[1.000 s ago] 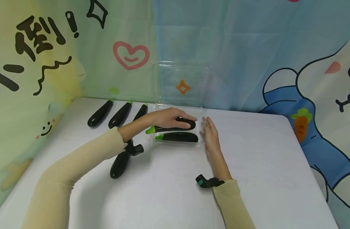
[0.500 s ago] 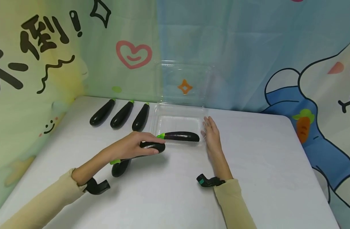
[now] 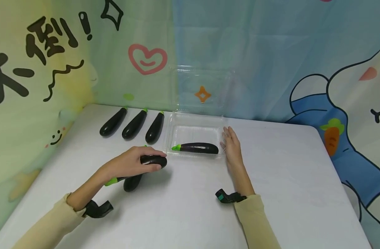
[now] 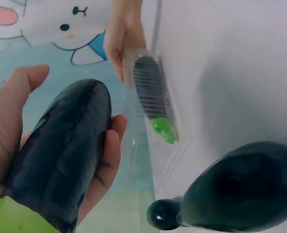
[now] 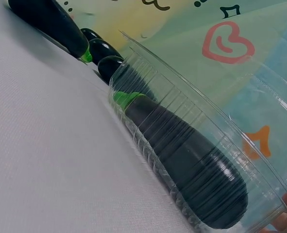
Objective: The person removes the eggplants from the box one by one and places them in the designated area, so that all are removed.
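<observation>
My left hand grips a dark purple eggplant with a green stem, just above the white table, left of and in front of the clear plastic tray. The left wrist view shows my fingers curled round that eggplant. Under it, another eggplant lies on the table. One eggplant lies along the tray's front wall, stem to the left. My right hand rests flat, fingers straight, against the tray's right side. The right wrist view shows the tray's eggplant through the ribbed wall.
Three more eggplants lie side by side at the back left of the table. The tray's clear lid stands open against the cartoon backdrop curtain. The white table ends at a rounded corner on the right.
My left hand has lifted one eggplant out of the tray and carried it left and toward me, above the eggplant lying on the table. The right hand has stayed by the tray.
</observation>
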Demonstrator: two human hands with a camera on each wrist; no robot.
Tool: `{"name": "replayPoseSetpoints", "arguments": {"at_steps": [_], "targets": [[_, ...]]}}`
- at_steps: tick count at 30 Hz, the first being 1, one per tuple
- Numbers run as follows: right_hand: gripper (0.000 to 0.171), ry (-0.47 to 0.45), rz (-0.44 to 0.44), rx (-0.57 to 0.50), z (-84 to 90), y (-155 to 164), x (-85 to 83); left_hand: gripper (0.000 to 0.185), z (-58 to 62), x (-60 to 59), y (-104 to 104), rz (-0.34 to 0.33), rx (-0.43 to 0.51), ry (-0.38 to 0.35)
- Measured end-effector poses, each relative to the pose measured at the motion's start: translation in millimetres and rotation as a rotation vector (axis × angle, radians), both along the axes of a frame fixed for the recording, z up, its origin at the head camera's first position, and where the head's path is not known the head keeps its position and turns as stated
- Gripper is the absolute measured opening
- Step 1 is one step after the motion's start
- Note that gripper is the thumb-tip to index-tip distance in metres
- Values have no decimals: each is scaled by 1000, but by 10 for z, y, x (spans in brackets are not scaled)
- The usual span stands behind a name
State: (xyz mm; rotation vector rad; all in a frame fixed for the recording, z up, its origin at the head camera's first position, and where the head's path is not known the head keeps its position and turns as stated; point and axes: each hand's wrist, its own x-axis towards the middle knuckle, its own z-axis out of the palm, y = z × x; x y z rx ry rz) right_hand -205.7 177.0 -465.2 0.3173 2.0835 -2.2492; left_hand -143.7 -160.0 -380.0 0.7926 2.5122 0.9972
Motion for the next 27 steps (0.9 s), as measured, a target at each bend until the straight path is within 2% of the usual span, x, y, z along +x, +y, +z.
{"name": "replayPoseSetpoints", "arguments": {"at_steps": [8, 11, 15, 19, 27], "targets": [[58, 1, -1, 4, -13, -6, 11, 55, 20, -35, -112, -55, -36, 73], [58, 5, 1, 4, -15, -9, 9, 61, 8, -14, -162, -12, -36, 39], [58, 15, 4, -4, -13, -6, 6, 58, -10, 14, -205, 68, -16, -2], [58, 23, 15, -4, -17, 8, 6, 51, -41, 12, -245, 100, 0, 9], [57, 27, 27, 27, -28, 17, 15, 56, -40, 14, -299, 115, 13, 65]]}}
